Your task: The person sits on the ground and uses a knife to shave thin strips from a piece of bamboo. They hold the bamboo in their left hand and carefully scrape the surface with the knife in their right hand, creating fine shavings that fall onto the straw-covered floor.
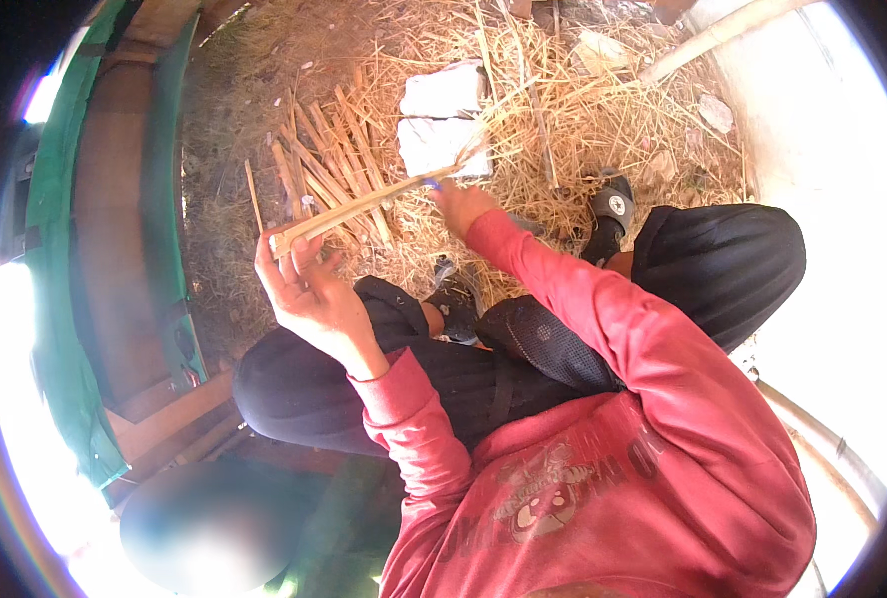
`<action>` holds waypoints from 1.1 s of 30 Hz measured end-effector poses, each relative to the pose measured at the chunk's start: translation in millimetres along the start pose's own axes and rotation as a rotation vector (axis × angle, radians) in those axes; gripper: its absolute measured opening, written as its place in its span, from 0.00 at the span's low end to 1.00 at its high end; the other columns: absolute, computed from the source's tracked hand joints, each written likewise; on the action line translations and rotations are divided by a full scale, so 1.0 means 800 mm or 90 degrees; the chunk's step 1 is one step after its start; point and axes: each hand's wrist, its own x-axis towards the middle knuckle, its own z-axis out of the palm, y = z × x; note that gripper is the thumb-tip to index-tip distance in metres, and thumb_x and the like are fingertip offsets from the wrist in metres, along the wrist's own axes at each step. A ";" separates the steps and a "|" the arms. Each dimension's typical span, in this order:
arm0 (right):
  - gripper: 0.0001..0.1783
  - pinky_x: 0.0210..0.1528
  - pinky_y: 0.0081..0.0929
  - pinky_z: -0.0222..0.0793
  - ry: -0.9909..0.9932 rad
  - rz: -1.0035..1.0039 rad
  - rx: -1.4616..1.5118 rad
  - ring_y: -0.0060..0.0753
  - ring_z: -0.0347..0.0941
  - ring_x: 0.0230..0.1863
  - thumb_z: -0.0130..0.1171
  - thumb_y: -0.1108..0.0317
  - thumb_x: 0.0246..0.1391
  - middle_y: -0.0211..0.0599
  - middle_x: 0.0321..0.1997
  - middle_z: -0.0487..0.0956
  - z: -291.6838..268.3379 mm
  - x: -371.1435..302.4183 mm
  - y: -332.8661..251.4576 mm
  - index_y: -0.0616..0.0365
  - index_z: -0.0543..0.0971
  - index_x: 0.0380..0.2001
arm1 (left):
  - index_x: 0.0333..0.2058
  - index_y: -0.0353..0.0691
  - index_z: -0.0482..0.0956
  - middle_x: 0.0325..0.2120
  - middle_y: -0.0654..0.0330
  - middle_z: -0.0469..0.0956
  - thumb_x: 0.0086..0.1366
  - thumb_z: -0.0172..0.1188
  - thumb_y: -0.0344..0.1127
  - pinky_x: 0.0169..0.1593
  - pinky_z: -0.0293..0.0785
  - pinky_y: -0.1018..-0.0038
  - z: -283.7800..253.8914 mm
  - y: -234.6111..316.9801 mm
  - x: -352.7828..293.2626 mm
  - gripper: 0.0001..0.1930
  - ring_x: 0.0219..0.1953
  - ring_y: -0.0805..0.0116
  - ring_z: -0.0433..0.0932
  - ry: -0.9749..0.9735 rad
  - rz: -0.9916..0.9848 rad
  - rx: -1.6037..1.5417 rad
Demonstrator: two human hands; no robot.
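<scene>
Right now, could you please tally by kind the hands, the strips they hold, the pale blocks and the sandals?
Hands: 2, left hand, right hand
Bamboo strip held: 1
Pale blocks: 2
Sandals: 2
Total: 7
</scene>
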 end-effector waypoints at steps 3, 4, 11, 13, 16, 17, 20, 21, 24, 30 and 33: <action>0.24 0.40 0.55 0.72 0.012 0.101 -0.026 0.65 0.77 0.36 0.42 0.49 0.66 0.61 0.32 0.80 0.053 0.042 0.122 0.61 0.74 0.43 | 0.55 0.33 0.67 0.41 0.50 0.79 0.72 0.50 0.32 0.33 0.80 0.76 0.004 0.001 -0.001 0.16 0.40 0.65 0.81 -0.009 0.025 0.027; 0.25 0.41 0.55 0.72 0.005 0.115 -0.044 0.64 0.77 0.37 0.42 0.49 0.66 0.60 0.34 0.80 0.052 0.041 0.132 0.61 0.74 0.44 | 0.55 0.33 0.67 0.41 0.50 0.79 0.72 0.50 0.32 0.34 0.80 0.76 0.005 -0.001 -0.001 0.16 0.41 0.65 0.82 0.006 0.036 0.036; 0.30 0.46 0.54 0.71 -0.065 0.070 -0.049 0.63 0.77 0.39 0.38 0.47 0.66 0.60 0.35 0.81 0.033 -0.002 0.086 0.64 0.77 0.39 | 0.57 0.32 0.64 0.41 0.45 0.80 0.72 0.50 0.34 0.32 0.80 0.75 -0.002 -0.014 0.003 0.19 0.40 0.61 0.83 0.061 -0.025 0.084; 0.30 0.44 0.53 0.71 -0.069 0.039 -0.099 0.63 0.77 0.37 0.39 0.46 0.66 0.59 0.33 0.80 -0.013 -0.026 0.059 0.64 0.77 0.39 | 0.57 0.31 0.63 0.41 0.45 0.80 0.72 0.50 0.34 0.32 0.80 0.76 -0.003 -0.012 0.003 0.19 0.40 0.60 0.83 0.078 -0.036 0.096; 0.27 0.41 0.52 0.71 0.034 -0.002 0.131 0.64 0.77 0.35 0.42 0.46 0.66 0.59 0.29 0.79 -0.010 -0.040 0.043 0.62 0.76 0.40 | 0.57 0.31 0.64 0.41 0.45 0.80 0.72 0.50 0.33 0.32 0.80 0.76 -0.003 -0.007 0.003 0.19 0.41 0.61 0.83 0.081 -0.046 0.099; 0.24 0.37 0.52 0.70 0.028 -0.075 0.154 0.65 0.76 0.32 0.45 0.47 0.66 0.59 0.25 0.77 -0.013 -0.043 0.034 0.60 0.74 0.41 | 0.57 0.31 0.64 0.41 0.45 0.80 0.72 0.50 0.33 0.32 0.80 0.76 0.002 -0.005 0.004 0.19 0.41 0.61 0.83 0.067 -0.033 0.078; 0.24 0.36 0.53 0.69 -0.006 -0.110 0.162 0.64 0.76 0.32 0.44 0.47 0.66 0.59 0.25 0.77 -0.026 -0.027 -0.017 0.60 0.74 0.41 | 0.56 0.32 0.65 0.42 0.45 0.80 0.72 0.49 0.32 0.32 0.80 0.76 0.002 -0.006 0.001 0.17 0.41 0.61 0.83 0.025 0.001 0.053; 0.24 0.36 0.54 0.70 0.015 -0.085 0.137 0.64 0.76 0.32 0.43 0.48 0.67 0.59 0.26 0.78 -0.018 -0.017 -0.022 0.60 0.74 0.39 | 0.56 0.32 0.65 0.43 0.46 0.80 0.72 0.49 0.32 0.32 0.80 0.76 0.001 -0.006 0.001 0.17 0.41 0.61 0.83 0.007 0.010 0.055; 0.22 0.39 0.53 0.72 0.027 -0.001 -0.003 0.61 0.77 0.34 0.41 0.51 0.67 0.57 0.28 0.79 0.010 0.015 0.038 0.61 0.74 0.40 | 0.55 0.32 0.66 0.43 0.46 0.80 0.72 0.48 0.30 0.33 0.80 0.77 -0.001 -0.001 -0.003 0.15 0.41 0.62 0.83 -0.034 0.031 0.061; 0.24 0.37 0.56 0.72 0.015 0.000 0.059 0.65 0.77 0.32 0.42 0.48 0.66 0.62 0.26 0.78 0.000 0.005 0.007 0.60 0.74 0.39 | 0.54 0.33 0.66 0.42 0.46 0.80 0.72 0.48 0.30 0.33 0.80 0.78 0.003 -0.008 0.002 0.14 0.40 0.63 0.83 0.004 0.028 0.046; 0.24 0.38 0.56 0.73 0.042 0.082 0.010 0.65 0.77 0.34 0.39 0.48 0.67 0.62 0.27 0.79 0.056 0.044 0.083 0.59 0.74 0.41 | 0.54 0.33 0.66 0.43 0.46 0.80 0.73 0.48 0.32 0.32 0.80 0.77 0.006 -0.005 0.001 0.15 0.40 0.62 0.83 -0.009 0.043 0.048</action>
